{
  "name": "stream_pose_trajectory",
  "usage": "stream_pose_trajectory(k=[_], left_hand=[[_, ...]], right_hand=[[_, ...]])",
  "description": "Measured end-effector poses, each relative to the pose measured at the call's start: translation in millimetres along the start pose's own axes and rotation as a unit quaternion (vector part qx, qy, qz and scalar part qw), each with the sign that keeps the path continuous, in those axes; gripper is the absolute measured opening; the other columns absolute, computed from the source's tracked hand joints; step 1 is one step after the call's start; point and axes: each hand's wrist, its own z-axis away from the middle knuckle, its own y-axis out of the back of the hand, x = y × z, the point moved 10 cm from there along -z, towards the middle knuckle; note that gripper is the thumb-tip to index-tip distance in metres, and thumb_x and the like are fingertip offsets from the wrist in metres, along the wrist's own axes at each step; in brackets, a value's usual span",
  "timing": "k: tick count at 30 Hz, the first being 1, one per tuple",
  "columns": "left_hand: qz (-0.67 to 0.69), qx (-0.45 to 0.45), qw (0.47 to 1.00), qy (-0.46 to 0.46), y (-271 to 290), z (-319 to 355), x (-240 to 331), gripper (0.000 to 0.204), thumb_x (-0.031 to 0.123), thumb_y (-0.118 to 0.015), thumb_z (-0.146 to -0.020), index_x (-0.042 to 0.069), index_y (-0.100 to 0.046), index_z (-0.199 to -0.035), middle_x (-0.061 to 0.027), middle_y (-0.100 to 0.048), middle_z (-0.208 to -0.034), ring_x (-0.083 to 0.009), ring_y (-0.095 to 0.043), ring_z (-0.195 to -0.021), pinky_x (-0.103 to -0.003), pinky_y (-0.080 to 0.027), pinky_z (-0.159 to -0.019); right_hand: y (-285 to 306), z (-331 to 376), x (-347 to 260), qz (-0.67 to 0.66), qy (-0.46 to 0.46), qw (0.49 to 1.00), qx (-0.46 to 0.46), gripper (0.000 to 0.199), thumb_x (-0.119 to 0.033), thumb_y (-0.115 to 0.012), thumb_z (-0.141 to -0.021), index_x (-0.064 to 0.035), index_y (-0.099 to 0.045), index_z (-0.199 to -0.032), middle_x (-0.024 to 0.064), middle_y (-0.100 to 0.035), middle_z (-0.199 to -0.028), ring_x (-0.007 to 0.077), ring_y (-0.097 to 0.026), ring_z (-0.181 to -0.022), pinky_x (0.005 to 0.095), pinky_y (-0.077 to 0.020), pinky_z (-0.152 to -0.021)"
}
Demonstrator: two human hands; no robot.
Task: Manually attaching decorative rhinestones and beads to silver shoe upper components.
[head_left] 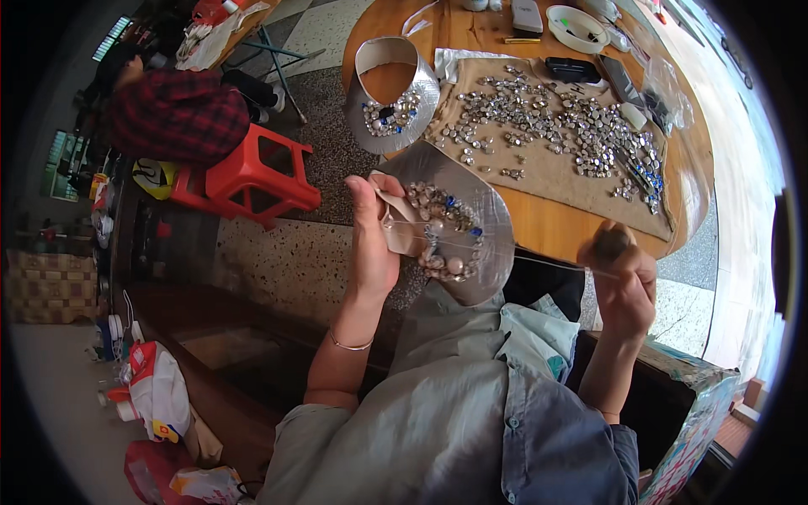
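Observation:
My left hand (374, 244) grips a curved silver collar-shaped sheet (492, 227) by its inner edge, thumb up. Clear rhinestones, pearly beads and a few blue stones form a beaded ornament (454, 268) on this sheet; a beige flap of backing lies by my fingers. Raised to the right, just off the table edge, my right hand (624, 282) is closed, its fingertips blurred. What it pinches is too smeared to name. A second silver collar (421, 93) with similar beadwork rests at the table's left edge.
On the wooden table (555, 223), a tan cloth (589, 198) carries many loose rhinestones (581, 126). Beyond are a black case (574, 69), a round plastic dish (578, 29) and clear bags. At left, someone in a checked shirt (181, 114) sits by a red stool (261, 172).

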Motion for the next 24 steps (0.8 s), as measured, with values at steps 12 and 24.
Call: stream_pose_trajectory(k=[12, 24], left_hand=[[-0.331, -0.135, 0.923, -0.143, -51, 14, 19, 0.066, 0.000, -0.077, -0.063, 0.006, -0.029, -0.109, -0.0036, -0.047, -0.092, -0.0104, -0.051, -0.085, -0.025, -0.044, -0.075], [-0.241, -0.030, 0.956, -0.164, -29, -10, 16, 0.043, 0.001, -0.067, -0.075, 0.007, -0.038, -0.106, -0.0030, -0.048, -0.090, -0.0086, -0.049, -0.079, -0.024, -0.043, -0.071]], right_hand=[[25, 10, -69, -0.163, 0.103, 0.975, 0.106, 0.026, -0.024, -0.051, -0.090, -0.0055, -0.047, -0.072, 0.0054, -0.055, -0.076, 0.0099, -0.042, -0.041, 0.0231, -0.0383, -0.041], [-133, 39, -51, 0.124, 0.126, 0.857, -0.484, 0.053, -0.015, -0.056, -0.061, 0.0013, -0.056, -0.112, 0.0023, -0.039, -0.069, 0.0122, -0.047, -0.052, 0.0249, -0.0384, -0.042]])
